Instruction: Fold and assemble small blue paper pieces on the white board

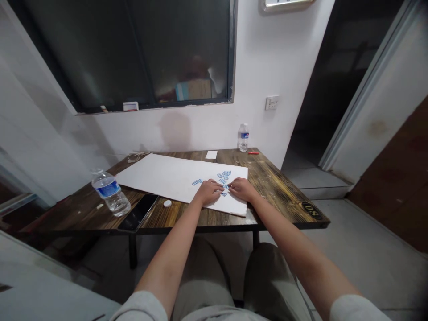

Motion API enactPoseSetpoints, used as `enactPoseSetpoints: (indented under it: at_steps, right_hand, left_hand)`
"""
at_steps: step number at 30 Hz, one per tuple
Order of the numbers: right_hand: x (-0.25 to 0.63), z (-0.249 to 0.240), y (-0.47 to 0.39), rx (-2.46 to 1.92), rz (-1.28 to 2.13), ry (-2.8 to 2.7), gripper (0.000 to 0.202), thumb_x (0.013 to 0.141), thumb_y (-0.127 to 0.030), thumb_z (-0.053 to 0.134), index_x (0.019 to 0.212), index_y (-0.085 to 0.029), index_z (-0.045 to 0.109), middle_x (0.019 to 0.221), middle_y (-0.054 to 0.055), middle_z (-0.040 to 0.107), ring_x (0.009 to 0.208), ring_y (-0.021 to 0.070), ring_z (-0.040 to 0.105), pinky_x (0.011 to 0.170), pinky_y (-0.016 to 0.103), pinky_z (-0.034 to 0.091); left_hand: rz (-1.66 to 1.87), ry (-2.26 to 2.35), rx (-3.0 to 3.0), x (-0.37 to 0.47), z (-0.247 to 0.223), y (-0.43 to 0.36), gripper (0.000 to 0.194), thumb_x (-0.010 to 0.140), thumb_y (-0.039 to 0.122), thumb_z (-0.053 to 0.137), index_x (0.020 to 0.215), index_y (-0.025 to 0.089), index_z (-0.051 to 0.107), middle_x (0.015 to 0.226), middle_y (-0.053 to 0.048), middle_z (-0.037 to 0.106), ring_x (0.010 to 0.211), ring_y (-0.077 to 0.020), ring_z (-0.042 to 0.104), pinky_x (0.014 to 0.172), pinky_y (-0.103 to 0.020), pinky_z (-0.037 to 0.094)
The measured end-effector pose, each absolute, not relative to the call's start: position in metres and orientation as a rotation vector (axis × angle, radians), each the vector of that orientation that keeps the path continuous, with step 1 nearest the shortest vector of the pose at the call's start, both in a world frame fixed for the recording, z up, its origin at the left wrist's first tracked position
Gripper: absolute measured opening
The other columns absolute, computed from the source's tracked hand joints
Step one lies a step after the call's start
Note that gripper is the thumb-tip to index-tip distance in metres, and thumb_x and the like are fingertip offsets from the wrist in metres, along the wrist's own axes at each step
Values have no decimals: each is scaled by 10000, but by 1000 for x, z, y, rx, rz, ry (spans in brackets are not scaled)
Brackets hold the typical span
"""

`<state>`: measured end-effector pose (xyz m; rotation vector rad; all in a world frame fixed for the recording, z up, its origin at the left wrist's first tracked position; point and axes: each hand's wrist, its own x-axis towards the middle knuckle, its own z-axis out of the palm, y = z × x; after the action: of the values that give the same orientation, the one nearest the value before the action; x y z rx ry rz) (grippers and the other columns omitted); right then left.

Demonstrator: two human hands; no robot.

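Note:
A long white board (160, 171) lies on the dark wooden table (277, 196). Several small blue-and-white pieces (226, 174) are scattered on its right part, and a few more blue-marked pieces (197, 182) lie left of them. My left hand (210, 191) rests on the board, its fingertips at a small blue-and-white piece (225, 187). From the right, my right hand (241, 189) reaches the same piece, fingers together. The fingertips of both hands nearly meet there; whether either one pinches the piece is too small to tell.
A large water bottle (110, 191), a black phone (138, 213) and a white cap (167, 203) stand or lie at the table's left front. Along the back are a cable (137, 155), a white card (211, 154), a small bottle (244, 138) and a red pen (253, 153).

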<state>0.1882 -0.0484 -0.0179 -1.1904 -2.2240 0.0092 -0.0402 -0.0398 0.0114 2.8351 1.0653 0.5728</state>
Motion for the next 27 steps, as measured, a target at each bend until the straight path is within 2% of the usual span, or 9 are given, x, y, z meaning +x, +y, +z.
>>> enactPoseSetpoints:
  at_steps: [4,9,12,18,24,27]
  right_hand:
    - [189,-18,-49,-1211,-8,-2201,127,827,-301,675,886,-220,753,939,49,754,955,203,625,868,329,439]
    - [190,-19,-49,-1311,-46,-2187,295,843,-376,670,1091,-225,719,1130,82,702,1087,241,557,915,377,411]
    - [190,-19,-51,-1409,-62,-2184,265,874,-381,625,1068,-238,735,1130,77,685,1080,252,526,928,390,381]
    - [189,-15,-56,-1436,-61,-2171,193,898,-292,590,977,-237,757,1050,70,684,991,228,510,904,355,379]
    - [188,-13,-56,-1346,-107,-2224,306,904,-323,591,1185,-253,689,1158,65,668,1048,232,506,934,360,380]
    - [188,-13,-55,-1337,-137,-2205,293,916,-346,571,1158,-247,703,1176,65,660,1068,235,502,944,366,379]
  left_hand:
    - [602,956,2835,-42,9,-36,238,845,351,618,1035,302,754,1184,-14,701,1151,-230,558,995,-403,383]
    - [689,1034,2785,-44,4,-31,208,838,353,643,992,271,756,1118,-29,721,1103,-214,587,993,-367,407]
    - [730,1076,2761,-45,0,-27,195,864,310,606,976,251,753,1096,-31,727,1070,-199,602,992,-348,417]
    - [750,1119,2752,-45,0,-25,230,895,276,539,956,218,753,1019,-48,740,1013,-199,616,958,-337,433]
    - [790,1243,2673,-44,5,-30,232,900,259,518,931,206,741,984,-59,733,972,-205,613,926,-347,443]
    - [813,1261,2656,-44,5,-29,213,870,195,529,924,203,735,986,-56,730,973,-206,611,933,-355,440]
